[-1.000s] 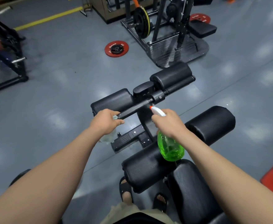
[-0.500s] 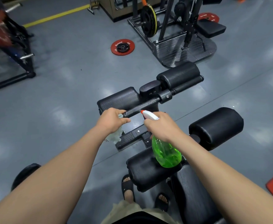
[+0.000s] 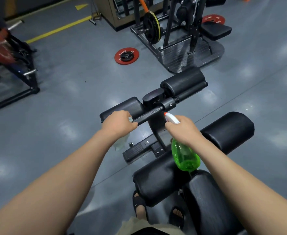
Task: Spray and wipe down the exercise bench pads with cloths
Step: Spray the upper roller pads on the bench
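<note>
Two hands showed: the left hand [image 3: 119,124] and the right hand [image 3: 184,130]. There was one green spray bottle [image 3: 185,156] and one pale cloth [image 3: 122,143]. Black roller pads numbered four: the far left roller [image 3: 120,107], the far right roller [image 3: 183,82], the near left roller [image 3: 158,179] and the near right roller [image 3: 228,129]. There was one flat seat pad [image 3: 210,206]. Two red weight plates lay on the floor, the nearer red plate [image 3: 120,60] and the farther red plate [image 3: 213,19], with one small black plate [image 3: 126,55] atop the nearer. One yellow-rimmed plate [image 3: 150,30] stood on a machine. Two sandalled feet showed: the left foot [image 3: 139,205] and the right foot [image 3: 177,216].
</note>
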`<action>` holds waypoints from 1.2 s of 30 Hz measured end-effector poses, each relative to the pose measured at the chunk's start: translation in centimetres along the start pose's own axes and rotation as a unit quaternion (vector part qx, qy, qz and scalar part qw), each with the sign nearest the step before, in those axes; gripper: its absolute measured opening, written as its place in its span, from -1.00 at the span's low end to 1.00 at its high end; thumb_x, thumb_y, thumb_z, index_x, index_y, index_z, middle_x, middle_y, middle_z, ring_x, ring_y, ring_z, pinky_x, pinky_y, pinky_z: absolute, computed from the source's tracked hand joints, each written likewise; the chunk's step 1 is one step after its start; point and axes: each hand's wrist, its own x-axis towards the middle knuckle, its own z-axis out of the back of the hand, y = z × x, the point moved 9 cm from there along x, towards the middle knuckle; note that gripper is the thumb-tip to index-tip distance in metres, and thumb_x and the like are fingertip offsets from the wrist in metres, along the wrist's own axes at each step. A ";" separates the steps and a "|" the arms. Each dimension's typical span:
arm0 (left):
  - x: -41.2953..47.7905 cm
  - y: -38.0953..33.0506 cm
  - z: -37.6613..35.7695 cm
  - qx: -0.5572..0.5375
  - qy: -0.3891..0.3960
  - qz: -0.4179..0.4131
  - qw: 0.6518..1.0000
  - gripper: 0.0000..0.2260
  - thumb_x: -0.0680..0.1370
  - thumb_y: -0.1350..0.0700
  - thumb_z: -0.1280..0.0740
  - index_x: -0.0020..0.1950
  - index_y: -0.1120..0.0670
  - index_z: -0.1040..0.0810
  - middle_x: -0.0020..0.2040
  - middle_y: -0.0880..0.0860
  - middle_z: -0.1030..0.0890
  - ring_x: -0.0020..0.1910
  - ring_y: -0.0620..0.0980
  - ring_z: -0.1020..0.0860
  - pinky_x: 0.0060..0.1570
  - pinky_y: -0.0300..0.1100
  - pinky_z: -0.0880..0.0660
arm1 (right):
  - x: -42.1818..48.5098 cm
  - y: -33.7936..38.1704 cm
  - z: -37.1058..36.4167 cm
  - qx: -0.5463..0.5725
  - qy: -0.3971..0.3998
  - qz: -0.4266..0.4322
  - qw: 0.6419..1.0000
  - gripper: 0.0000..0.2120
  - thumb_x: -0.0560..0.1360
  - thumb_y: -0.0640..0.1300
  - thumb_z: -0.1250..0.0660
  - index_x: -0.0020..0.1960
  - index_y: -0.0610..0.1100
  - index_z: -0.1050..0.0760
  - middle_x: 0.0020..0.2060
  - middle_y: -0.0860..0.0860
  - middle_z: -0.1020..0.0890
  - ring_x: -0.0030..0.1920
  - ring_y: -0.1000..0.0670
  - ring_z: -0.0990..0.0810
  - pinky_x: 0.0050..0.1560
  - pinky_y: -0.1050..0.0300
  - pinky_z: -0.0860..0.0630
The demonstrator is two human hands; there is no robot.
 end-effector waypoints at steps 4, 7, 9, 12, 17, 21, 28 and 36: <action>0.4 -6.2 0.9 -0.034 0.000 -0.053 0.998 -0.76 0.51 -0.10 -0.35 0.03 0.02 -0.62 -0.08 -0.03 -0.64 -0.03 0.05 -0.59 -0.06 -0.04 -0.59 | 0.7 -2.3 3.4 0.031 -0.043 -0.029 0.998 -0.83 0.45 -0.06 -0.20 -0.30 -0.05 -0.39 -0.38 0.01 -0.44 -0.36 -0.07 -0.39 -0.27 0.07 -0.32; 1.2 -10.4 -0.2 -0.055 0.012 -0.096 0.994 -0.61 0.54 -0.12 -0.34 0.32 -0.02 -0.55 0.10 -0.02 -0.66 0.12 0.08 -0.60 0.06 -0.02 -0.58 | 1.5 -3.9 5.7 0.046 -0.074 -0.050 0.995 -0.82 0.43 -0.07 -0.20 -0.32 -0.09 -0.37 -0.38 0.01 -0.46 -0.35 -0.09 -0.47 -0.27 0.07 -0.35; 1.9 -12.6 -1.2 -0.059 0.017 -0.107 0.992 -0.49 0.56 -0.18 -0.31 0.47 -0.02 -0.40 0.16 0.00 -0.64 0.16 0.11 -0.59 0.08 0.01 -0.57 | 2.0 -4.5 7.0 0.044 -0.086 -0.055 0.994 -0.82 0.42 -0.06 -0.18 -0.32 -0.11 -0.32 -0.40 0.02 -0.44 -0.34 -0.16 -0.52 -0.26 0.06 -0.37; 3.1 -14.5 -2.9 -0.033 0.023 -0.087 0.995 -0.35 0.59 -0.28 -0.24 0.59 0.00 -0.24 0.25 0.04 -0.61 0.24 0.15 -0.56 0.03 0.00 -0.54 | 2.9 -4.7 8.5 0.031 -0.096 -0.049 0.994 -0.82 0.45 -0.09 -0.18 -0.31 -0.06 -0.27 -0.41 0.00 -0.42 -0.33 -0.16 -0.47 -0.28 0.06 -0.34; 4.4 -14.7 -2.5 -0.002 -0.033 -0.059 0.998 -0.70 0.62 -0.20 -0.26 0.15 0.00 -0.55 0.09 0.02 -0.65 0.04 0.14 -0.58 -0.13 -0.05 -0.49 | 4.6 -4.0 9.1 0.034 -0.086 -0.035 0.995 -0.81 0.50 -0.09 -0.19 -0.28 -0.08 -0.32 -0.40 0.00 -0.42 -0.36 -0.11 -0.37 -0.33 0.09 -0.30; 5.1 -14.6 -2.6 0.018 -0.036 -0.055 0.998 -0.75 0.61 -0.20 -0.29 -0.04 -0.02 -0.51 -0.05 0.02 -0.63 -0.05 0.12 -0.57 -0.17 -0.06 -0.45 | 5.7 -4.6 8.8 0.032 -0.077 -0.054 0.995 -0.77 0.46 -0.08 -0.19 -0.09 -0.14 -0.58 -0.35 -0.05 -0.53 -0.33 -0.15 -0.47 -0.30 0.09 -0.41; 5.8 -15.3 -2.4 0.077 -0.028 -0.061 0.995 -0.70 0.62 -0.18 -0.32 -0.07 0.04 -0.49 -0.16 0.01 -0.57 -0.16 0.09 -0.54 -0.28 -0.09 -0.40 | 6.8 -5.6 11.8 0.027 -0.142 -0.070 0.987 -0.68 0.45 -0.07 -0.17 0.06 -0.14 -0.61 -0.29 -0.05 -0.54 -0.25 -0.18 -0.50 -0.16 0.01 -0.52; 6.2 -15.4 -2.5 0.087 -0.013 -0.049 0.995 -0.66 0.60 -0.18 -0.36 -0.15 0.06 -0.47 -0.11 0.05 -0.61 -0.11 0.15 -0.58 -0.20 -0.05 -0.46 | 6.3 -6.2 13.4 0.053 -0.155 -0.075 0.984 -0.80 0.44 0.00 -0.15 -0.24 -0.10 -0.43 -0.34 -0.01 -0.50 -0.27 -0.18 -0.61 -0.23 0.05 -0.49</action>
